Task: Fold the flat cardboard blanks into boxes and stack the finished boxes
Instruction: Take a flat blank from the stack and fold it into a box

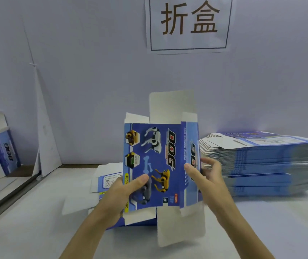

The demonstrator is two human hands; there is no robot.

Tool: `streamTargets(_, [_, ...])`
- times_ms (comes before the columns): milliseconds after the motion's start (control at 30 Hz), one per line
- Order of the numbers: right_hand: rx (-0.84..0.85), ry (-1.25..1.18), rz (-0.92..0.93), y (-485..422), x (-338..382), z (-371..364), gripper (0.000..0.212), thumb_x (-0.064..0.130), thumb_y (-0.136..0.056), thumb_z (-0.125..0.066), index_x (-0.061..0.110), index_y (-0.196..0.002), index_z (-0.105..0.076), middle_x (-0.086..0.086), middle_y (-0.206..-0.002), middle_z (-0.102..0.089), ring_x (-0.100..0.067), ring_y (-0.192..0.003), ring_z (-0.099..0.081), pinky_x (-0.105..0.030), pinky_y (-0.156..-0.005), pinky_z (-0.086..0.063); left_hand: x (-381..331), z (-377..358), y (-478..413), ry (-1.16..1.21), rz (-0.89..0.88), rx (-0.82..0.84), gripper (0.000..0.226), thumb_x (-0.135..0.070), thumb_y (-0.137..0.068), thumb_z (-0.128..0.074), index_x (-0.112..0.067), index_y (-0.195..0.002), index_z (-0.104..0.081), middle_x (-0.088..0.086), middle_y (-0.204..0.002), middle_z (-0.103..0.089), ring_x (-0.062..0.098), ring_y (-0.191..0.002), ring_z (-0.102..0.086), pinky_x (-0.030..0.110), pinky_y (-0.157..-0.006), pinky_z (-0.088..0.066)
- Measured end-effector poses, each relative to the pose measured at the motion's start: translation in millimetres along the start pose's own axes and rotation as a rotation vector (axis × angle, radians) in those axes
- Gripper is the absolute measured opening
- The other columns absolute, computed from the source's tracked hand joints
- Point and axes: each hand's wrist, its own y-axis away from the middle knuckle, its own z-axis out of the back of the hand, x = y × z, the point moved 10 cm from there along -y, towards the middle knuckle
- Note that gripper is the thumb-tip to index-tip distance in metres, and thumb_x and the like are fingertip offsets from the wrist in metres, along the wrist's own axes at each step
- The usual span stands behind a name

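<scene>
a: what carries it all?
b: a white worktop (pixel 261 221), with a pale wall along its far edge.

a: and the biggest thing on it?
b: a tall stack of flat blanks (pixel 261 165) by the far right corner, blue edges facing the near edge, pale flaps sticking out to the left.

a: anything on the wall?
b: a paper sign (pixel 188 25) with two large brown characters in a dark frame, above the middle.

a: where is the piece being worked?
b: the blue box blank (pixel 160 165) is held upright over the middle of the worktop, printed front towards the camera. it is partly opened; a side panel shows on its right. white flaps stand up at the top and hang at the bottom.

a: finished ones?
b: folded boxes (pixel 1 152) stand past the left edge, top flap up.

a: more card?
b: a loose flat blank (pixel 108 180) lies on the worktop behind the held one.

a: the hands?
b: the left hand (pixel 123 191) grips the blank's left edge, thumb on the print. the right hand (pixel 205 176) grips the right edge, thumb on the front, fingers curled round behind.
</scene>
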Motion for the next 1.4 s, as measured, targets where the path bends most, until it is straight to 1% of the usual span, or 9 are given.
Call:
streamTargets(67, [0.065, -0.037, -0.054, -1, 1, 3, 0.067, 0.051, -0.059, -0.076, 0.024, -0.116, -0.054, -0.002, -0.103, -0.074, -0.018, -0.087, -0.074, -0.039, -0.073, -0.061, 5, 1, 1, 0.071, 0.032, 0.023, 0.019, -0.03, -0.066, -0.068, -0.014, -0.067, -0.077, 0.011, -0.07, -0.072, 0.019, -0.061, -0.07, 0.025, -0.052, -0.056])
streamTargets(200, [0.221, -0.056, -0.126, 4, -1, -2, 0.067, 0.04, -0.058, -0.092, 0.017, -0.113, -0.062, -0.006, -0.101, -0.076, -0.028, -0.092, -0.074, -0.056, -0.086, -0.056, 1, -1, 6, 0.095, 0.041, 0.16, 0.018, -0.013, -0.068, -0.081, -0.003, -0.079, -0.072, 0.022, -0.078, -0.07, 0.031, -0.068, -0.069, 0.035, -0.06, -0.057])
streamTargets(400, [0.08, -0.164, -0.094, 5, -5, -9, 0.039, 0.033, -0.068, -0.074, 0.017, -0.103, -0.067, -0.003, -0.09, -0.077, -0.022, -0.081, -0.075, -0.033, -0.057, -0.061, -10, 22, 2, 0.04, 0.001, -0.108, 0.04, -0.034, -0.061, -0.072, -0.013, -0.095, -0.071, 0.01, -0.094, -0.075, 0.032, -0.089, -0.071, 0.052, -0.084, -0.055])
streamTargets(567, [0.107, -0.119, -0.083, 5, 3, -10, 0.049, 0.043, -0.068, -0.071, 0.016, -0.107, -0.063, -0.003, -0.093, -0.077, -0.023, -0.084, -0.075, -0.038, -0.068, -0.063, -12, 21, 3, 0.025, 0.011, -0.064, 0.036, -0.041, -0.057, -0.073, -0.02, -0.086, -0.077, 0.009, -0.093, -0.076, 0.03, -0.084, -0.073, 0.042, -0.068, -0.06])
streamTargets(767, [0.039, -0.211, -0.076, 8, 1, -8, 0.04, 0.039, -0.07, -0.069, 0.016, -0.102, -0.066, -0.005, -0.087, -0.077, -0.023, -0.074, -0.075, -0.029, -0.052, -0.058, -21, 26, 5, -0.049, -0.052, -0.114, 0.03, -0.04, -0.061, -0.072, -0.017, -0.08, -0.074, 0.003, -0.083, -0.076, 0.019, -0.075, -0.073, 0.025, -0.058, -0.056])
streamTargets(900, [0.036, -0.196, -0.069, 6, 3, -5, 0.043, 0.04, -0.07, -0.069, 0.016, -0.105, -0.065, -0.005, -0.091, -0.077, -0.025, -0.08, -0.075, -0.035, -0.062, -0.062, -21, 25, 5, -0.066, -0.05, -0.12, 0.035, -0.044, -0.058, -0.073, -0.018, -0.082, -0.074, 0.002, -0.084, -0.076, 0.019, -0.076, -0.073, 0.036, -0.07, -0.056])
streamTargets(1133, [0.011, -0.168, -0.053, 4, 4, -2, 0.04, 0.038, -0.072, -0.068, 0.017, -0.105, -0.065, -0.005, -0.092, -0.077, -0.026, -0.083, -0.075, -0.042, -0.072, -0.061, -20, 24, 7, -0.044, -0.029, -0.135, 0.039, -0.044, -0.056, -0.073, -0.015, -0.083, -0.073, 0.007, -0.085, -0.076, 0.024, -0.077, -0.073, 0.042, -0.072, -0.056])
streamTargets(1233, [0.02, -0.177, -0.049, 5, 5, -2, 0.038, 0.039, -0.071, -0.068, 0.018, -0.103, -0.066, -0.004, -0.091, -0.077, -0.024, -0.081, -0.075, -0.038, -0.065, -0.062, -21, 23, 8, -0.058, -0.028, -0.125, 0.04, -0.046, -0.054, -0.072, -0.015, -0.079, -0.072, 0.005, -0.079, -0.075, 0.022, -0.071, -0.072, 0.04, -0.067, -0.056])
streamTargets(1400, [0.031, -0.199, -0.034, 5, 9, -1, 0.036, 0.039, -0.067, -0.068, 0.02, -0.096, -0.066, -0.002, -0.084, -0.077, -0.02, -0.074, -0.075, -0.026, -0.049, -0.057, -20, 22, 9, -0.046, -0.017, -0.149, 0.049, -0.045, -0.052, -0.073, -0.015, -0.09, -0.071, 0.006, -0.088, -0.076, 0.03, -0.084, -0.072, 0.049, -0.08, -0.056])
